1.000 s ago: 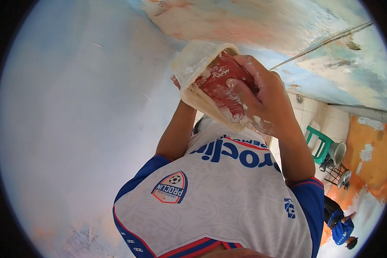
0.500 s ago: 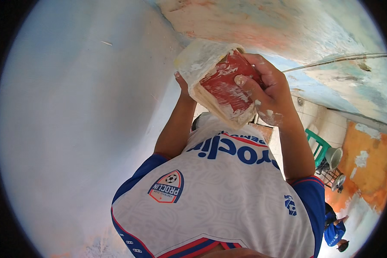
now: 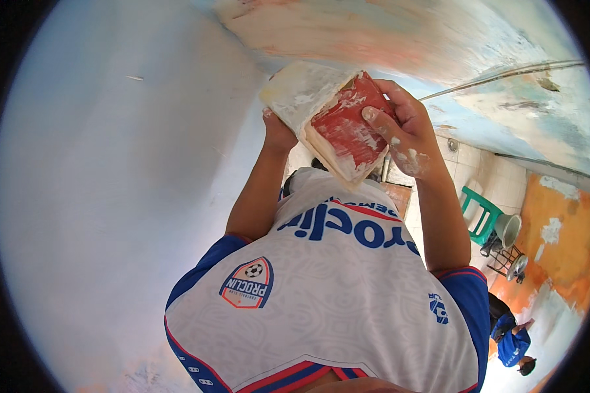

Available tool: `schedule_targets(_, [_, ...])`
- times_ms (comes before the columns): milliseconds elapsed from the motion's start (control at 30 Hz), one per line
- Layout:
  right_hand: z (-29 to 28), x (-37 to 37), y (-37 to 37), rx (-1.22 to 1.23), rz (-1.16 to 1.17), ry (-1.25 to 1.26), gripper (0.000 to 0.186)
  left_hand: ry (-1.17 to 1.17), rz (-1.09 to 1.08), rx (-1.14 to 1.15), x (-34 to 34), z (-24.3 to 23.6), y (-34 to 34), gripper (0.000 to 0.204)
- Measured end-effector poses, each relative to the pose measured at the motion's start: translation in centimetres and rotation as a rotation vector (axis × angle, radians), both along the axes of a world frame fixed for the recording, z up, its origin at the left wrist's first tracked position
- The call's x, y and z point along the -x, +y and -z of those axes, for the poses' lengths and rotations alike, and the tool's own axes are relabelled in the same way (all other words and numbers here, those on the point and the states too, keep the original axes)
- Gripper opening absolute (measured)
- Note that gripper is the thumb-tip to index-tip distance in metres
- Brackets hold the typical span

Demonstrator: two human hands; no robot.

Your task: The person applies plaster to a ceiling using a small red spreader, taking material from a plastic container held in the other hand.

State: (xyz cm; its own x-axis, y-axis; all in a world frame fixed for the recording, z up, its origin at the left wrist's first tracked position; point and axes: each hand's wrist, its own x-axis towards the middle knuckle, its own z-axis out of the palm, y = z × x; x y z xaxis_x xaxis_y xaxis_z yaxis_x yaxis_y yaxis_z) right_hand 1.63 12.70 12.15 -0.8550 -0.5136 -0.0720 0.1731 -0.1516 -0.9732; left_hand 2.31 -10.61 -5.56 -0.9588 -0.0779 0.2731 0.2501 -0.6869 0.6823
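My left hand (image 3: 278, 133) grips the edge of a whitish, putty-caked slab or shallow holder (image 3: 301, 88), most of its fingers hidden behind it. Over the holder's near face lies a flat red putty scraper (image 3: 347, 128), streaked with white putty. My right hand (image 3: 406, 131) pinches the scraper's right side, thumb on top and fingers curled around the edge. White putty spots the thumb and the heel of that hand. Both things are held together in front of my chest, and I cannot tell how deep the holder is.
A smooth pale wall (image 3: 111, 196) stands on the left; a patchy painted wall (image 3: 387, 33) with a cable (image 3: 505, 77) runs ahead. Off to the right are a green plastic stool (image 3: 482, 215), a grey bucket (image 3: 507, 230) and another person in blue (image 3: 512, 342).
The holder and scraper have shifted slightly and tilted, showing more of the holder's pale top face. Both hands keep their grip while the whole view moves a little.
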Motion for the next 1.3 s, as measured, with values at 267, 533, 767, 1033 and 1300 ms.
schedule_targets(267, [-0.8, 0.7, 4.7, -0.112, -0.001, -0.09, 0.036, -0.14, 0.008, 0.069, -2.2, -0.6, 4.2, 0.106])
schedule_targets(533, [-4.4, -1.3, 1.6, 0.033, 0.077, -0.103, 0.04, -0.207, -0.059, -0.157, -4.5, -4.5, 2.0, 0.099])
schedule_targets(767, [-5.4, -3.2, 2.6, 0.319, 0.255, -0.189, 0.043, -0.216, 0.033, -0.375, -7.1, -5.4, 0.8, 0.081])
schedule_targets(1033, [-3.7, -2.9, 7.8, 0.478, 0.229, -0.241, 0.042, -0.386, -0.144, -0.357, -8.2, -4.6, 7.4, 0.082])
schedule_targets(1300, [-0.6, -0.9, 11.2, 0.598, 0.368, -0.229, 0.042, -0.32, -0.117, -0.475, -8.5, -2.0, 10.1, 0.081])
